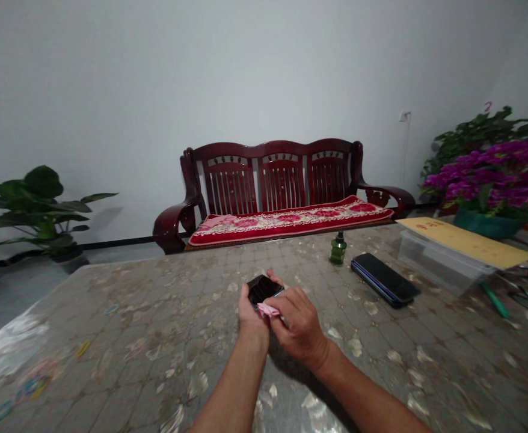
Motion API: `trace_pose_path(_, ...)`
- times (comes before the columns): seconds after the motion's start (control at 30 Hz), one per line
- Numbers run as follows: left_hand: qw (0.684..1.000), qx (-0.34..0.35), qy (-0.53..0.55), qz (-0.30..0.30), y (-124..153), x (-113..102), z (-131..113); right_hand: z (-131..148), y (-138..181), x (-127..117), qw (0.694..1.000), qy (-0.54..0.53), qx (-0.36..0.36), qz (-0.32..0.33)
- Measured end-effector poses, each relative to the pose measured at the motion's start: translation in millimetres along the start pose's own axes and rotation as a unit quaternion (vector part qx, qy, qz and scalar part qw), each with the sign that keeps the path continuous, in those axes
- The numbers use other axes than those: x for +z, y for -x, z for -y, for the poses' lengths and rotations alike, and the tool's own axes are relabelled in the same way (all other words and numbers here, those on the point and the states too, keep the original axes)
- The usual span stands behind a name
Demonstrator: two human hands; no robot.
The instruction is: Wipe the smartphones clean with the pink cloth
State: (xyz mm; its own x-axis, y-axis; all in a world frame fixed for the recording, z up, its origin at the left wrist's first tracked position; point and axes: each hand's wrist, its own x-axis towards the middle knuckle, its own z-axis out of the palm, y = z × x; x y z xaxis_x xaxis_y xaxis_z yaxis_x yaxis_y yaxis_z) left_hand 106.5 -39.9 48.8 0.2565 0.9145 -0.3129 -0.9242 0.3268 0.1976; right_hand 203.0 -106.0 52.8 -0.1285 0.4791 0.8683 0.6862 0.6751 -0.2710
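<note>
My left hand [251,314] is wrapped round a dark smartphone [260,287], its glossy screen turned up and its fingertips showing at the far edge. In my right hand [300,325] a small pink cloth [268,310] is pinched between the fingers. That cloth rests against the near right part of the phone, and my right fingers hide some of the phone's side. Both hands are just above the table, near its middle.
On the patterned table [147,325], a green bottle [337,248], stacked phones [383,279] and a clear plastic box [444,261] with a yellow envelope [466,242] stand to the right. Coloured bands [33,385] lie at left. A wooden bench [277,186] is behind.
</note>
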Motion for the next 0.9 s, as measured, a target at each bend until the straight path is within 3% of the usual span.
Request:
trace_pose_path(0.23,0.999,0.005,0.044,0.019,0.8,4.6,-4.7,-13.2,-0.9,-7.5,0.997,0.015,0.067,-0.033)
trace_pose_path(0.47,0.999,-0.009,0.040,0.031,0.6,0.3,-0.8,-4.8,4.3,-0.7,0.999,-0.010,0.032,0.008)
trace_pose_path(0.7,0.997,0.018,0.018,0.066,0.7,2.8,-3.9,-15.5,4.0,-8.8,0.997,0.011,0.070,-0.017)
trace_pose_path(0.9,0.996,0.003,-0.036,0.083,-3.4,-4.3,-7.6,-7.1,7.3,-3.8,0.998,-0.006,0.044,0.034)
